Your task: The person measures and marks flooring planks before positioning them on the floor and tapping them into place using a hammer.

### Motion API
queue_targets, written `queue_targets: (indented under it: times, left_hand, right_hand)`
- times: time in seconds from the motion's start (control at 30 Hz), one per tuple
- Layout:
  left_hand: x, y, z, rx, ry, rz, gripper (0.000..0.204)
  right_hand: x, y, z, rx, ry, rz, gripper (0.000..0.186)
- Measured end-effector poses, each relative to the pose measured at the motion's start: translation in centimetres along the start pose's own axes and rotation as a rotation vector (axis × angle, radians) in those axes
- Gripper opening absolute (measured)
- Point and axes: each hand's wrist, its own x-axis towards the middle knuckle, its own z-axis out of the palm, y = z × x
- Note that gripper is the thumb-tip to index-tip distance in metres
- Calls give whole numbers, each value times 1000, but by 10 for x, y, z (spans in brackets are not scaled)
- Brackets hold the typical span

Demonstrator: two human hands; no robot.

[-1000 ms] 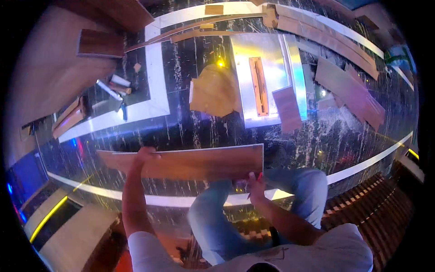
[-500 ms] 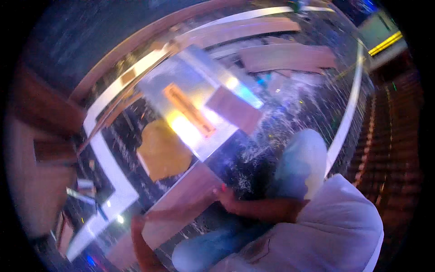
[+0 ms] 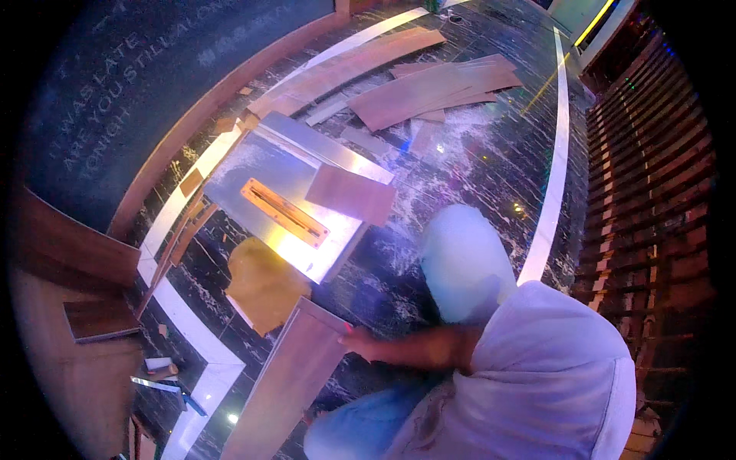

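long plank point(image 3: 284, 379): wood-look, smooth, low sheen. metal plate point(image 3: 239, 165): bright, glossy, reflective, dusty in part. orange slotted insert point(image 3: 280, 217): smooth, plastic or painted, can't tell. small board point(image 3: 353, 194) on plate: wood-look, matt. tan sheet point(image 3: 264, 282): papery, matt. floor point(image 3: 391, 290): dark, glossy, streaked, powdery patches. shirt point(image 3: 537, 376): soft matt cloth. trousers point(image 3: 464, 257): faded cloth. wall board point(image 3: 161, 100): matt, chalky.

A hand could pass over the dark floor point(image 3: 387, 287) between the shiny metal box point(image 3: 238, 172) and the bent knee point(image 3: 466, 257). A small board point(image 3: 353, 195) pokes over the box's edge. The long board point(image 3: 287, 376) blocks the near corner.
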Motion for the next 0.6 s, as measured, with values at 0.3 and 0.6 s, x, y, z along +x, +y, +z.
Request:
queue_targets:
  times: [0.3, 0.6]
  left_hand:
    - [-20, 23, 9, -556, -156, 24, 55]
    - [-107, 125, 45, -668, -190, 261, 63]
  right_hand:
    - [-41, -20, 3, -283, -165, -190, 27]
    - [-139, -288, -55, -693, -380, -653, 18]
